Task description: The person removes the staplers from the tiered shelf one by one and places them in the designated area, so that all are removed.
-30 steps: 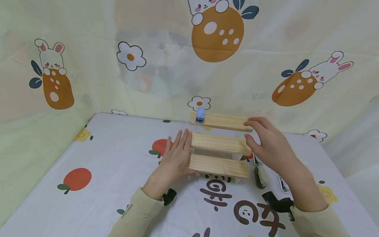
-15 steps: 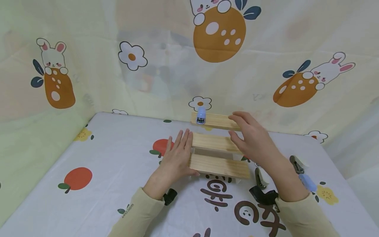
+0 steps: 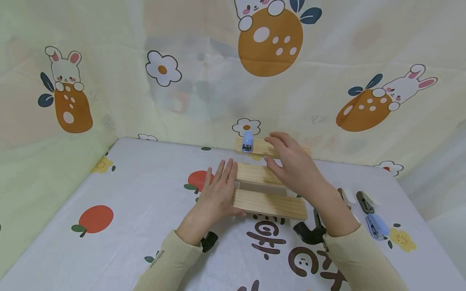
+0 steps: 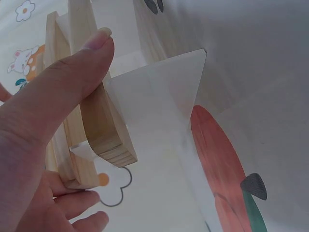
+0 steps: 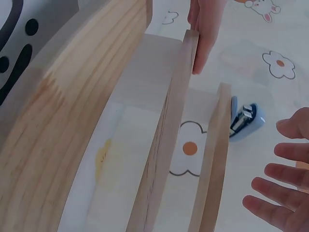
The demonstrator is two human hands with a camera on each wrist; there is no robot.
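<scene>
A stepped rack with three pale wooden planks on translucent supports stands on the table; its front plank (image 3: 269, 204) is lowest. My left hand (image 3: 215, 194) rests against the rack's left end, fingers straight. In the left wrist view its thumb (image 4: 79, 72) lies over the front plank's edge. A light-blue stapler (image 3: 247, 142) sits at the left end of the top plank (image 3: 263, 148). My right hand (image 3: 295, 167) hovers over the middle plank (image 3: 256, 173) and top plank, fingers spread, holding nothing. The right wrist view shows it apart from the stapler (image 5: 247, 120).
Right of the rack lie a blue stapler (image 3: 377, 226), a dark-and-white stapler (image 3: 365, 202) and others partly hidden by the right forearm. A printed cloth covers the table (image 3: 145, 182). A patterned curtain (image 3: 204, 101) hangs close behind the rack.
My right hand has moved left along the planks toward the stapler on the top one, uncovering staplers on the table at the right. The left hand has stayed in place.
</scene>
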